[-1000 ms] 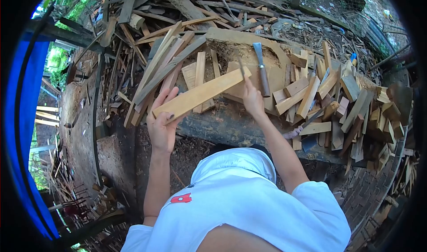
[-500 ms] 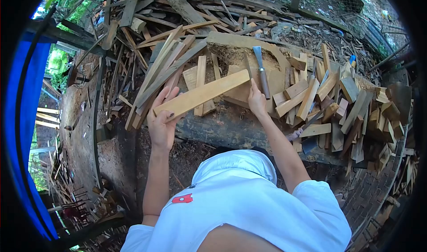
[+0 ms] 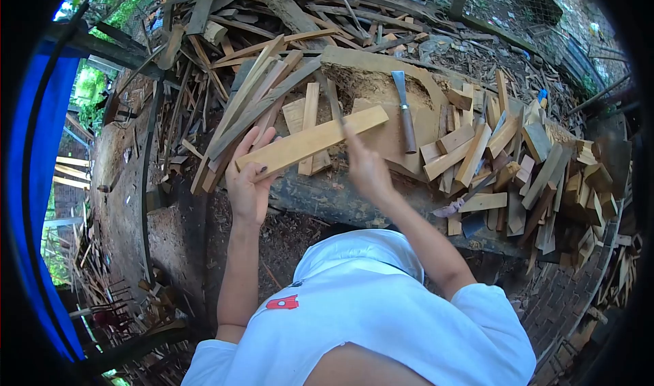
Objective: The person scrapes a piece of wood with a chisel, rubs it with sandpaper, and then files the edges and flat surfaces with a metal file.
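A pale, squared length of wood point(image 3: 313, 141) lies slanted across my left hand point(image 3: 246, 190), whose fingers and thumb grip its near left end. My right hand point(image 3: 368, 171) is closed around the lower end of a thin dark blade point(image 3: 331, 101); motion blurs the fingers a little. The blade crosses the wood right of its middle and points up and left. Beyond the right hand, a chisel point(image 3: 407, 117) with a wide metal head and brown handle rests on a large, hollowed wooden block point(image 3: 426, 89).
Long boards point(image 3: 253, 117) lean in a stack at the left. Many short wood offcuts point(image 3: 477, 153) are heaped on the right of the bench point(image 3: 320, 198). Scrap wood point(image 3: 272, 11) covers the ground behind. A blue sheet point(image 3: 34, 181) hangs at far left.
My right hand has moved left along the wood, from its far right end, bringing the blade with it. My left hand and the wood have barely shifted.
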Demonstrator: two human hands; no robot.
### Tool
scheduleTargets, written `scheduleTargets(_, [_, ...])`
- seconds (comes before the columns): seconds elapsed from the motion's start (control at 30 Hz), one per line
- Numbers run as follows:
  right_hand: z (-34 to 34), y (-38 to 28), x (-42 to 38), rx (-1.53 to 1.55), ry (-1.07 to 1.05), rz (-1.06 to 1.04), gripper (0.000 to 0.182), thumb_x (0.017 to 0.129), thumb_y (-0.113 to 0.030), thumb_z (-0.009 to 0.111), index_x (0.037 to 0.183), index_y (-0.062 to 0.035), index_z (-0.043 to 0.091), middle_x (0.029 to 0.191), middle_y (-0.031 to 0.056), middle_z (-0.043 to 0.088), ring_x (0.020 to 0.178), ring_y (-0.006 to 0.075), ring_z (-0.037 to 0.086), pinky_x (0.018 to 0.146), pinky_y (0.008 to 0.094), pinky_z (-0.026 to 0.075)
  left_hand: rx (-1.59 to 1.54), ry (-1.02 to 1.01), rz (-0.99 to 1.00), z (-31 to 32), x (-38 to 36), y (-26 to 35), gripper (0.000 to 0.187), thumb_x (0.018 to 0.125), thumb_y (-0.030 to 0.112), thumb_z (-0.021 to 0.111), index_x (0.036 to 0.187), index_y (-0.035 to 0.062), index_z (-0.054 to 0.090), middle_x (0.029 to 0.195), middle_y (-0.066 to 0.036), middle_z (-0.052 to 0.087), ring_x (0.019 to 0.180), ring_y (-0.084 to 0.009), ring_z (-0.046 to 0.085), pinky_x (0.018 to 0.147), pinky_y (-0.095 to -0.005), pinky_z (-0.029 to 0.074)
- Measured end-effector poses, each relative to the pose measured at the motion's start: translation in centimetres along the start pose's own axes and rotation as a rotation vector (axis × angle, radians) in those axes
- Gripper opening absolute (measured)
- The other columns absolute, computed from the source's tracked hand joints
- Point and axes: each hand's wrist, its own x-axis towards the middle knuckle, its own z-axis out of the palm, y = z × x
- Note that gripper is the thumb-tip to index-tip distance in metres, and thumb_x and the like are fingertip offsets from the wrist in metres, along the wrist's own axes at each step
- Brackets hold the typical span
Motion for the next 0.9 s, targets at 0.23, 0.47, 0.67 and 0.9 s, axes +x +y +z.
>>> scheduleTargets(0.23, [0.2, -0.6, -0.8, -0.091, -0.027, -0.093, 0.054, 0.094, -0.015, 0.046, 0.147, -0.0157, 0.037, 0.078, 0.0235, 0.066, 0.07, 0.0433, 0.066, 0.063, 0.0562, 0.051, -0.023, 0.046, -0.02, -0.4, -0.1, -0.1, 0.06, 0.083, -0.005, 0.038, 0.143, -0.0053, 0.034, 0.142, -0.027, 0.045, 0.13, -0.0355, 0.048, 0.101, -0.047, 0.051])
scheduleTargets(0.47, [0.5, -3.3, -2.4, -0.117, -0.069, -0.179, 0.058, 0.092, -0.012, 0.047, 0.149, -0.0158, 0.033, 0.081, 0.0231, 0.067, 0.07, 0.0428, 0.066, 0.064, 0.0551, 0.052, 0.01, 0.051, 0.013, 0.2, -0.1, -0.5, 0.049, 0.097, 0.006, 0.037, 0.144, -0.0041, 0.032, 0.143, -0.025, 0.044, 0.13, -0.0344, 0.048, 0.101, -0.0474, 0.051])
scheduleTargets(0.67, [0.3, -0.9, -0.8, -0.06, -0.002, -0.135, 0.061, 0.092, -0.014, 0.048, 0.15, -0.0195, 0.031, 0.08, 0.0234, 0.066, 0.071, 0.0442, 0.066, 0.063, 0.0558, 0.052, 0.011, 0.06, 0.013, 0.7, -0.5, -0.2, 0.046, 0.102, 0.011, 0.037, 0.145, -0.0037, 0.031, 0.147, -0.02, 0.042, 0.134, -0.0296, 0.045, 0.102, -0.0449, 0.049])
scheduleTargets(0.9, [0.1, -5.5, -4.7, -0.011, -0.099, -0.246, 0.061, 0.093, -0.011, 0.049, 0.15, -0.0212, 0.031, 0.082, 0.0237, 0.065, 0.074, 0.044, 0.064, 0.066, 0.0555, 0.05, 0.138, 0.109, 0.134, 0.9, -0.6, -1.0, 0.048, 0.103, 0.014, 0.038, 0.148, -0.0026, 0.029, 0.151, -0.015, 0.039, 0.14, -0.025, 0.036, 0.116, -0.0387, 0.03])
